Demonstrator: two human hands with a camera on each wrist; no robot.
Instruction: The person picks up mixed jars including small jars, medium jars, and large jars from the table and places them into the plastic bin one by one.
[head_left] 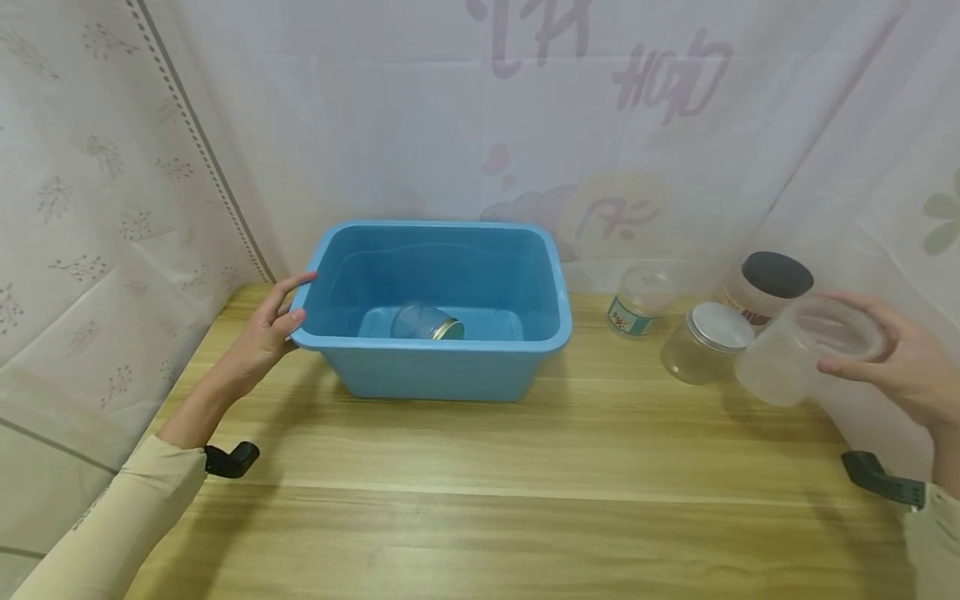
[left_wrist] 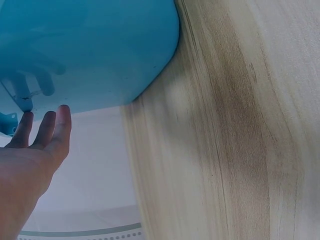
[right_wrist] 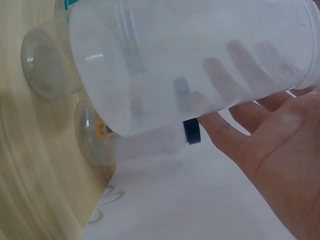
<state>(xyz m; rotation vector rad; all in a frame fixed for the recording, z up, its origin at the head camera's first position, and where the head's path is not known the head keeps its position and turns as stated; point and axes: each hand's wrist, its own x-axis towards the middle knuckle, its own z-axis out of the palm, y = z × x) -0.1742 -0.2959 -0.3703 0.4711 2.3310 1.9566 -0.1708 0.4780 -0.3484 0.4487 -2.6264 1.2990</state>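
My left hand [head_left: 262, 337] grips the left rim of a blue plastic tub [head_left: 431, 371], thumb over the rim. In the left wrist view several of its fingers [left_wrist: 62, 130] lie against the tub's outer side. A clear glass jar with a gold-edged lid [head_left: 420, 323] lies on its side inside the tub. At the far right my right hand [head_left: 911, 358] holds a large frosted, see-through plastic jar [head_left: 780, 367], tilted, its wide mouth toward the palm. The right wrist view shows the fingers [right_wrist: 222, 132] behind the plastic jar's wall, the jar raised off the table.
Beside the held jar stand a clear jar with a silver lid [head_left: 720, 327], a jar with a black lid [head_left: 777, 275] and a clear jar with a teal label [head_left: 632, 317]. A pale printed curtain [head_left: 420, 125] hangs behind the wooden table [head_left: 480, 500].
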